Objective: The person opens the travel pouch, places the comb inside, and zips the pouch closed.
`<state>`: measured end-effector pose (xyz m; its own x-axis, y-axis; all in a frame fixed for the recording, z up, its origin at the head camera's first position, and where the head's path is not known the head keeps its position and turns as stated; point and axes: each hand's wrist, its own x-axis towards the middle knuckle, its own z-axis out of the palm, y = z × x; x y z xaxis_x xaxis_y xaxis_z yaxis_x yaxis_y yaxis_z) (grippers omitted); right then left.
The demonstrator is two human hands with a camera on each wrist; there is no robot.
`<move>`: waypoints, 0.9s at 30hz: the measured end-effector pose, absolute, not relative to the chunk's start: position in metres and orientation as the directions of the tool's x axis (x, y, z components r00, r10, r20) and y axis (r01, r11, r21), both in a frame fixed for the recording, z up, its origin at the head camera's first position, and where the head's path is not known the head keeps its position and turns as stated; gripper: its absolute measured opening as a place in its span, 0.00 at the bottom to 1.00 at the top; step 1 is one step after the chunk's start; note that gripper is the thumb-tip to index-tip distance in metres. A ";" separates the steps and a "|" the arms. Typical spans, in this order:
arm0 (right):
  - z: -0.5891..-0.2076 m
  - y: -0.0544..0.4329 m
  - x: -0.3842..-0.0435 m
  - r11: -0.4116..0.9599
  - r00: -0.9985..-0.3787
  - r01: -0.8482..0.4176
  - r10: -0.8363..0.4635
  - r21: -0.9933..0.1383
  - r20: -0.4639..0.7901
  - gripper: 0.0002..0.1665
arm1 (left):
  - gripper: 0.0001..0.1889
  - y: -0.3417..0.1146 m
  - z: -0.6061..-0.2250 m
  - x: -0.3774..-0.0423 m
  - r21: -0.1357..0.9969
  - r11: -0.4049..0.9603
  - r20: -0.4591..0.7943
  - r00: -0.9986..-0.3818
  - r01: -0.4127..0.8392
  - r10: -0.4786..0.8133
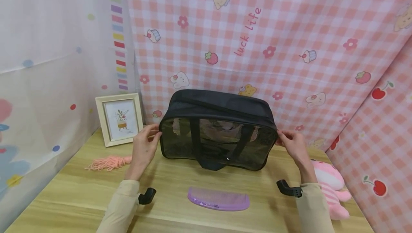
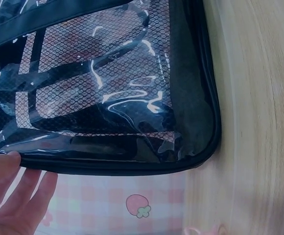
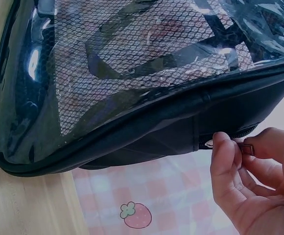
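A black toiletry bag [image 1: 222, 108] with a clear front window stands upright on the table, its dark carry strap [image 1: 210, 164] hanging down in front. At the bag's left end my left hand [image 1: 145, 147] pinches the edge, thumb on the front piping and fingers behind, as the left wrist view shows. My right hand [image 1: 294, 147] is at the opposite end. In the right wrist view its thumb and index finger pinch a small zipper pull [image 3: 248, 149] on the bag's side. Mesh [image 2: 93, 83] shows through the window; I cannot make out any contents.
A purple comb [image 1: 219, 200] lies in front of the bag on the wooden table [image 1: 173, 215]. To the left are a framed picture [image 1: 103, 122] and a bundle of peach yarn [image 1: 107, 163]. A pink-and-white plush toy [image 1: 331, 190] lies beside the right forearm. Patterned cloth [image 1: 209, 22] hangs behind.
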<state>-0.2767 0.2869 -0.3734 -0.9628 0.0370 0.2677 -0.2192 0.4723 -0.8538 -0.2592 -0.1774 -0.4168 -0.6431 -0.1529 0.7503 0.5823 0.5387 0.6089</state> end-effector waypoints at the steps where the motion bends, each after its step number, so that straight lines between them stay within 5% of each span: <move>1: -0.373 0.287 -0.276 0.476 -0.963 -0.219 0.036 -0.852 0.268 0.20 | 0.12 -0.177 -0.417 -0.259 0.608 0.541 0.750 -0.644 0.581 -0.152; 11: -0.372 0.292 -0.277 0.413 -0.968 -0.226 0.003 -0.882 0.250 0.19 | 0.11 -0.177 -0.417 -0.259 0.598 0.531 0.762 -0.631 0.600 -0.145; 17: -0.361 0.295 -0.274 0.224 -0.955 -0.291 -0.015 -0.930 0.295 0.18 | 0.12 -0.177 -0.416 -0.260 0.593 0.533 0.767 -0.625 0.604 -0.146; 27: -0.341 0.292 -0.273 0.285 -0.940 -0.336 -0.050 -0.897 0.337 0.24 | 0.11 -0.177 -0.417 -0.259 0.588 0.531 0.771 -0.622 0.610 -0.140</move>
